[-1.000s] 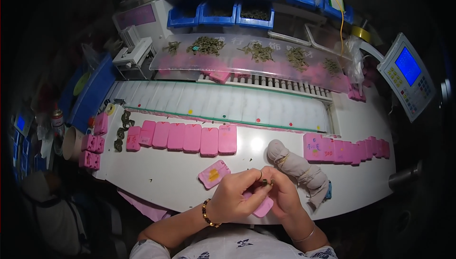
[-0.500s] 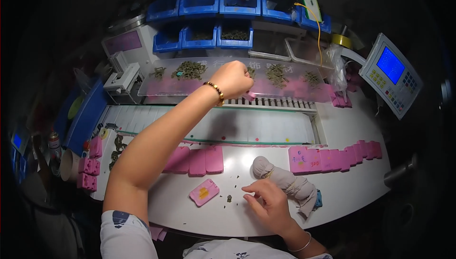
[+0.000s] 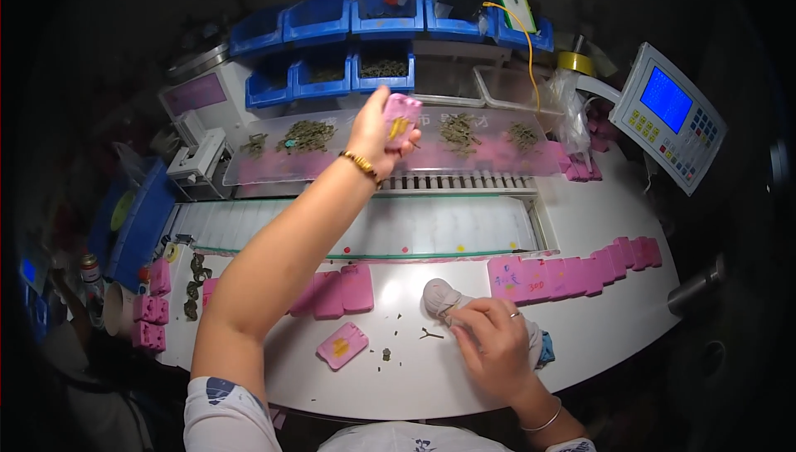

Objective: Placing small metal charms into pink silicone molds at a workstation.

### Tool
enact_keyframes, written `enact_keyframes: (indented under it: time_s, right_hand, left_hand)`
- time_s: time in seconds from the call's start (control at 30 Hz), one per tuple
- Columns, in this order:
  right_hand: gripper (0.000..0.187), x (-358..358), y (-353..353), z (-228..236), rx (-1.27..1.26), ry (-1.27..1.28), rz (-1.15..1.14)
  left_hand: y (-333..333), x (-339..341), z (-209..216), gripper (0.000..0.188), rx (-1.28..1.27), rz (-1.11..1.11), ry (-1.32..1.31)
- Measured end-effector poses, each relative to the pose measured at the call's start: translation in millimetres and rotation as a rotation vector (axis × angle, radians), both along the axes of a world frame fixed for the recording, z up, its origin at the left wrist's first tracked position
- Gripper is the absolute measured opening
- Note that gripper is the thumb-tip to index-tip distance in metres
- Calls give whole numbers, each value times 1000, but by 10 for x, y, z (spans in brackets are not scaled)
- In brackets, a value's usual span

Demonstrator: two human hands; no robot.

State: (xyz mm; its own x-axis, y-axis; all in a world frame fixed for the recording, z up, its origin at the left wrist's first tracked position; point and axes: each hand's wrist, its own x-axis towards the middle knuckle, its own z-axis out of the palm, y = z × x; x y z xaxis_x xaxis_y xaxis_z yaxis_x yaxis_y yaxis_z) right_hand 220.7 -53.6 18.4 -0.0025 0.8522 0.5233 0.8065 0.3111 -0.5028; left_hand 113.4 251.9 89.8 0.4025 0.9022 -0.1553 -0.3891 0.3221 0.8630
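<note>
My left hand, raised over the clear tray, is closed around a pink rubber mould piece with a yellow mark. Low on the right, my right hand is in front of the tied grey cloth roll; its thumb and fingertips come together, and anything between them is too small to make out. Left of those fingertips, a small dark twig-like piece lies on the white table. A second pink mould piece with a yellow mark lies flat nearby, beside dark crumbs.
Small dark green pieces sit in piles on the tray. Blue bins stand behind it. Pink blocks line up at right, others left of centre. A keypad unit with a blue screen stands at far right.
My left hand has turned, bringing the pink mould piece into view. My right hand has moved right and up, its fingers drawn together. The twig-like piece now shows on the table.
</note>
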Motion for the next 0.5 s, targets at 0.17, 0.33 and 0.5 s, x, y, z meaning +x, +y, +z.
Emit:
enact_keyframes:
  time_s: [0.17,0.33,0.5]
  right_hand:
    - [59,183,68,14,-250,-206,99]
    - [74,268,175,-185,-271,-341,159]
    - [71,208,188,129,-280,-352,225]
  left_hand:
    - [-878,-534,-12,49,-123,-85,-44]
    - [-1467,-925,-355,28,-287,-201,-207]
    - [-1838,-1057,-539,41,-322,-211,-167]
